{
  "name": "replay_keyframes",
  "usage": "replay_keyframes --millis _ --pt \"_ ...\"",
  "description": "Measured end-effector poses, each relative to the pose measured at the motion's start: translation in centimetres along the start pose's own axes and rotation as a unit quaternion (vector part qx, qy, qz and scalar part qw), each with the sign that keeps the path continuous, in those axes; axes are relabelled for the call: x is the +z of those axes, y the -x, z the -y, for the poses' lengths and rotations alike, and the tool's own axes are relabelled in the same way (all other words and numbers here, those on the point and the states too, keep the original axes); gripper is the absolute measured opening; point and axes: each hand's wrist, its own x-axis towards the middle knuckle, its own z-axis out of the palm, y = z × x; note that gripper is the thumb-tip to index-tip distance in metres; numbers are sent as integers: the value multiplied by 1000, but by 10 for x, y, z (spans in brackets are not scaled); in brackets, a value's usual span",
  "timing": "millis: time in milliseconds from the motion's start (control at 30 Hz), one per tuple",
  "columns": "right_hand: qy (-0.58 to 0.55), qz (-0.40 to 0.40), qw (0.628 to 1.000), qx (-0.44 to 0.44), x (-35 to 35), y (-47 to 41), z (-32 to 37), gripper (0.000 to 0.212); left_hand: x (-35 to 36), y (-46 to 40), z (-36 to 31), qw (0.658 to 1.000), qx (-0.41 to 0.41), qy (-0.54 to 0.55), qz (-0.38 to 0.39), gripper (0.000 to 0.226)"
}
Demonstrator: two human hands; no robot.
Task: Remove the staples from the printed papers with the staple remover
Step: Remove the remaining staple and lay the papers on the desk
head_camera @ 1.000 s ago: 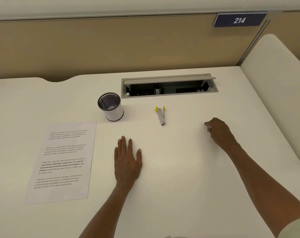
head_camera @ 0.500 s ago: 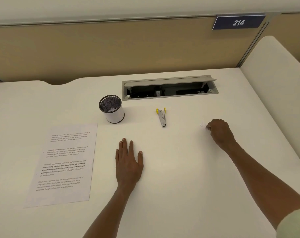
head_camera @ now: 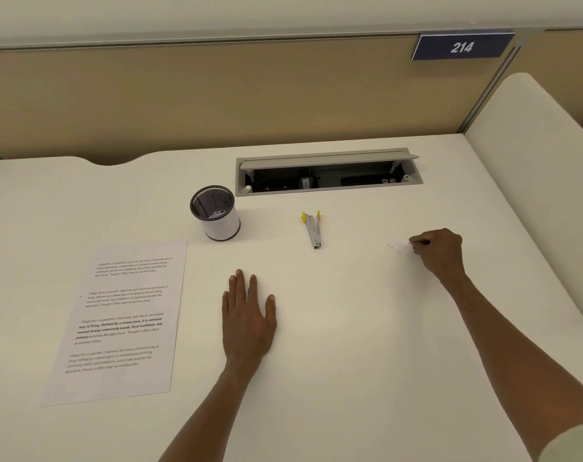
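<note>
The printed papers (head_camera: 116,323) lie flat at the left of the white desk (head_camera: 333,328). A metal staple remover (head_camera: 313,229) with yellow tips lies by itself at the desk's centre, with neither hand touching it. Palm down, my left hand (head_camera: 248,320) rests flat on the desk between the papers and the remover, fingers spread. My right hand (head_camera: 438,251) is at the right with its fingertips pinched together. It sits beside a few tiny loose staples (head_camera: 398,247) on the desk. Whether anything is between the fingertips is too small to tell.
A white cup with a black mesh inside (head_camera: 216,213) stands behind the papers. An open grey cable tray (head_camera: 328,171) is set into the desk at the back. A beige partition with a "214" sign (head_camera: 462,47) closes off the rear.
Both hands stay where they were. Only the view has shifted slightly.
</note>
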Motion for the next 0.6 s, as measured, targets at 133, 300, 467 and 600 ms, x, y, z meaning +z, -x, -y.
replay_keyframes --millis 133,300,467,600 --pt "-296 -6 934 198 -3 4 -3 15 0 0 -1 1000 0 1 -2 67" --pt "-554 24 784 279 -2 10 7 10 1 0 0 1000 -1 5 -4 68" --pt "-658 63 691 293 7 20 36 10 1 0 0 1000 -2 10 -9 68" --pt "-684 115 662 283 17 27 69 19 2 0 1 1000 0 6 -10 68"
